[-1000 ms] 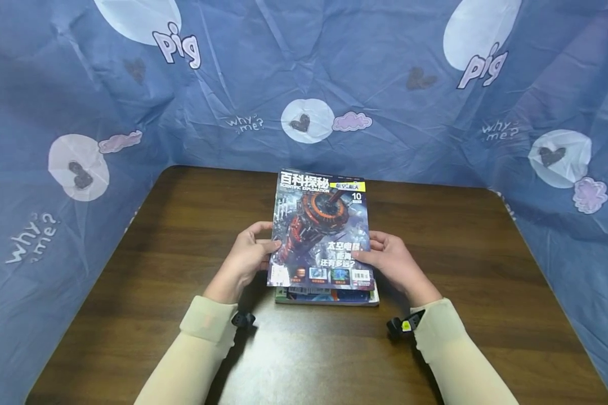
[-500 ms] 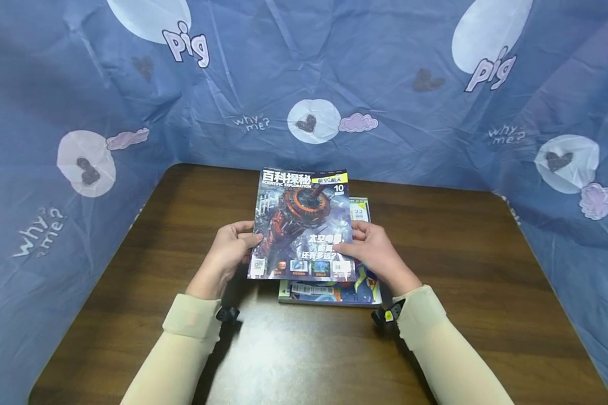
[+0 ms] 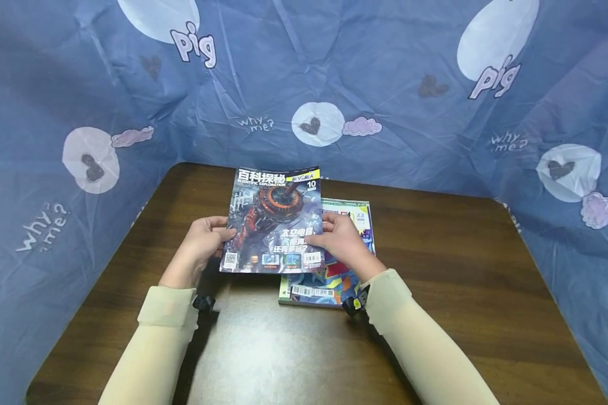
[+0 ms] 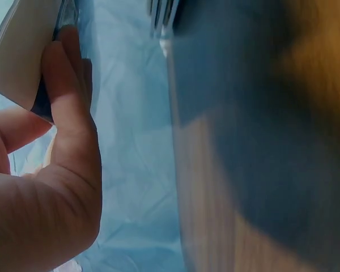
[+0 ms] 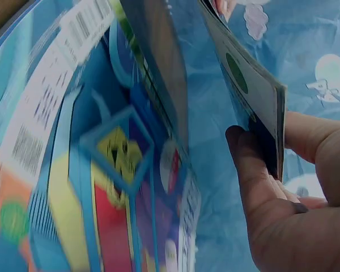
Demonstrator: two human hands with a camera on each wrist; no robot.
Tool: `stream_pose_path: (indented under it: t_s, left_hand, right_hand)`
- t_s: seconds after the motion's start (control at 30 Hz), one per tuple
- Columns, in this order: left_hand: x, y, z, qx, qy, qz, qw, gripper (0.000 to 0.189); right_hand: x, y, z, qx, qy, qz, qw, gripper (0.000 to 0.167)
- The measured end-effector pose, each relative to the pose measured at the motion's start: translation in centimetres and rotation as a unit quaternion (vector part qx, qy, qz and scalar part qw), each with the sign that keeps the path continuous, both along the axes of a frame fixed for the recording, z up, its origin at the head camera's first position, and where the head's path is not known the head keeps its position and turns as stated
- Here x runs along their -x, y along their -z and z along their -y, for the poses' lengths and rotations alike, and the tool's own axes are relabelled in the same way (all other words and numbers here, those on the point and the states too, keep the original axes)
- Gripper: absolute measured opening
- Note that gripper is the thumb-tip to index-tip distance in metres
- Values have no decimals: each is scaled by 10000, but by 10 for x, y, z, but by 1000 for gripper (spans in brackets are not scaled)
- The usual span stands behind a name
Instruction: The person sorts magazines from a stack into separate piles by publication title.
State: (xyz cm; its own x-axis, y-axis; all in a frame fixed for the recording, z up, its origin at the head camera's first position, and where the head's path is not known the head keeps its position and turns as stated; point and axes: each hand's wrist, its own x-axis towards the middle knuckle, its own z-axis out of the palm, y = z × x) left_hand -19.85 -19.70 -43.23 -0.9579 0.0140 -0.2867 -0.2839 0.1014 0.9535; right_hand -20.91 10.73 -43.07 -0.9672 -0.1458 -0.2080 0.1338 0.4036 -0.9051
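Note:
A dark magazine (image 3: 276,225) with an orange ring-shaped machine on its cover is held up off the table between both hands. My left hand (image 3: 199,247) pinches its left edge, thumb on the cover and fingers behind. On the opposite edge, my right hand (image 3: 347,242) grips it the same way. In the right wrist view, the magazine's edge (image 5: 280,133) sits between thumb and fingers. Below and to the right lies a colourful magazine (image 3: 309,292) with a green border, partly hidden by the held one and the right hand. The left wrist view shows the left hand (image 4: 62,187) pinching a corner.
The brown wooden table (image 3: 451,281) reaches out on both sides. A blue cloth (image 3: 395,73) printed with hearts and words hangs behind it and along the left and right sides.
Both hands have carried the dark magazine to the left, off the top of the colourful magazine. More of that lower magazine's cover now shows.

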Motion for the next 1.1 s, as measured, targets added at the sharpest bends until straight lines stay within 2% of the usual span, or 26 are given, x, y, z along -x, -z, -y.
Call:
stream_pose_path:
  t_s: [0.1,0.5,0.73,0.87,1.1]
  left_hand:
    - [5,-1,11,261,-28,28,9997,42]
    - [28,-5,51,682,-155,196,9974,40]
    - [40,-12,73,901,-155,232,9955,39]
    - [45,-10,84,1027,-257,351,9938,43]
    - [49,0,98,1343,-577,527,9879,49]
  right_hand:
    - [4,2,14,-46,25,9,10000,86]
    - [27,-2,64,-35,33,-244,9997,83]
    - [44,-1,91,-371,-96,-351,9986,78]
    - [50,0,105,-500,-143,-454,9976,71]
    - [61,11,129,-803,-158,-726,9940,38]
